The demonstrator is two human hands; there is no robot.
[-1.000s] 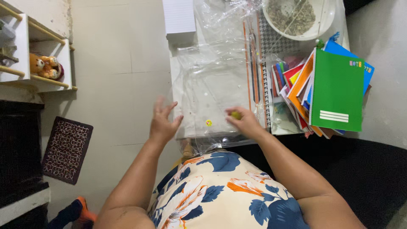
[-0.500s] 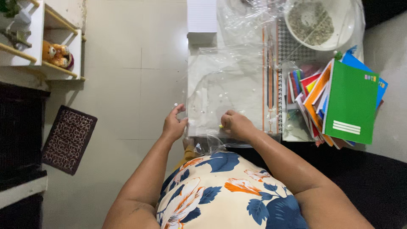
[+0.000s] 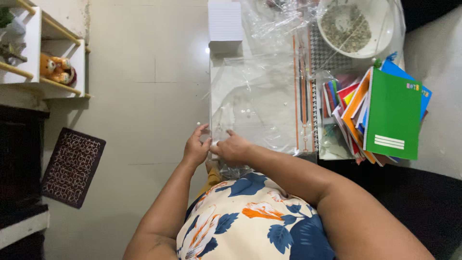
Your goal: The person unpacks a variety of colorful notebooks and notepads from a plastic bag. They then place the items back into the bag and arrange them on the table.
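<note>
Shelving (image 3: 29, 53) stood at the far left of our view, a small orange soft toy (image 3: 57, 69) on it, with a dark patterned mat (image 3: 72, 166) on the floor nearer us. Our left hand (image 3: 196, 149) had its fingers curled on the near left corner of a clear plastic sheet (image 3: 260, 106) lying flat on the small white table (image 3: 214, 77). Our right hand (image 3: 233, 148), just beside it, pinched that same edge. Farther off lay a white block of paper (image 3: 225, 23). To the right sat a green notebook (image 3: 392, 120) atop coloured ones, beyond it a white bowl (image 3: 356, 26).
</note>
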